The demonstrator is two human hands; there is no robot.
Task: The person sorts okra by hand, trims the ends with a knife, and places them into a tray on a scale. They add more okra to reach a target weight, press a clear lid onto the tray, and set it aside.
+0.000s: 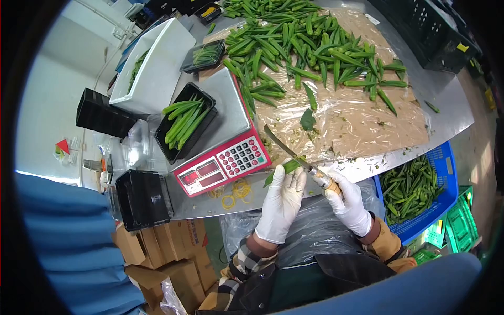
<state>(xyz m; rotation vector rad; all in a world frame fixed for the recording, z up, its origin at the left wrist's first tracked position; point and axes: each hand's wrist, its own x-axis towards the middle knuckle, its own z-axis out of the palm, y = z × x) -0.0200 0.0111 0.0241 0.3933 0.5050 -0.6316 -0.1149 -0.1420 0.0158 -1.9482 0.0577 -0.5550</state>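
Note:
My left hand [282, 207], in a white glove, pinches a green okra pod [291, 166] near the table's front edge. In my right hand [348, 203], also gloved, is a knife [283, 145] with a slim curved blade and a worn light handle. The blade points up and left, crossing over the pod at my left fingertips. Just left of my hands stands a red digital scale [223, 164]. On its metal plate a black tray [172, 151] holds several okra pods lying side by side. Beyond the knife, a large heap of okra [315, 44] covers the back of the table.
Plastic-covered cardboard [362, 126] lies under the heap, dotted with trimmings. A blue crate [447, 184] of okra stands low at right. Yellow rubber bands [239, 191] lie before the scale. At left are a white foam box [163, 63], black trays [143, 199] and another filled tray [205, 55].

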